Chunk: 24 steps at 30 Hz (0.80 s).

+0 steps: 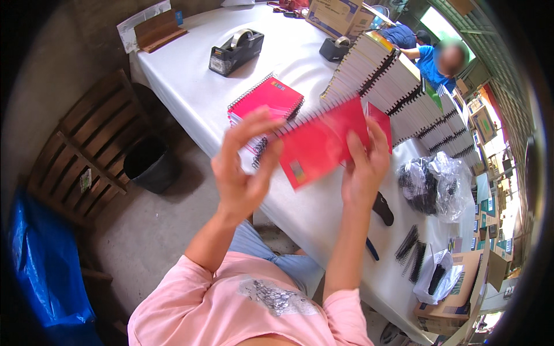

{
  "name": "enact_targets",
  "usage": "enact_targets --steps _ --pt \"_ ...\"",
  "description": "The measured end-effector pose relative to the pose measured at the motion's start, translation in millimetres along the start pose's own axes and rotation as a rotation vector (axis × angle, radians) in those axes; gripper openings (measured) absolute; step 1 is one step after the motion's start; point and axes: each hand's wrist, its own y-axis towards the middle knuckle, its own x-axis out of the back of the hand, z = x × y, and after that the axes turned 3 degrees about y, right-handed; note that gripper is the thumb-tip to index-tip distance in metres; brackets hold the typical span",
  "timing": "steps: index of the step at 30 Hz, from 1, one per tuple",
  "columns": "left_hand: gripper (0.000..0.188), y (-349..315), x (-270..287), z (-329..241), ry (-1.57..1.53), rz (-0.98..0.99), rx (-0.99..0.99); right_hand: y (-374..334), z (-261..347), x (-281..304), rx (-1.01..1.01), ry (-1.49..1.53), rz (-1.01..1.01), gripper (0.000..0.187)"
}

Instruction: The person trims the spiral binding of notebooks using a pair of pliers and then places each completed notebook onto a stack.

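Note:
A red spiral-bound notebook (323, 144) is tilted above the white table, its dark coil running along the upper edge. My right hand (365, 164) grips its right end, thumb on the cover and fingers around the edge. At the opposite end, my left hand (245, 167) has its thumb and fingers spread apart around the coil's corner; whether they touch it is unclear. Behind that hand lies a stack of similar red notebooks (274, 97) with black coils. Part of another red cover (379, 124) shows just beyond my right hand.
Tall stacks of coil-bound books (398, 81) line the table's far right. Two tape dispensers (236, 52) (334, 49) stand farther back. At right are a plastic bag (435, 184), loose black coils (412, 254) and a cardboard box (456, 288). A black bin (151, 164) sits left; a person (430, 66) is beyond.

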Motion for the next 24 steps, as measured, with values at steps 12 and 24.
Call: enact_targets --steps 12,24 --pt "0.03 4.9 6.2 86.9 0.175 -0.018 0.339 77.8 -118.3 -34.6 0.06 -0.784 0.458 0.035" --pt "0.056 4.7 -19.2 123.0 -0.198 -0.347 0.53 60.8 -115.3 -46.3 0.256 -0.859 0.167 0.035"
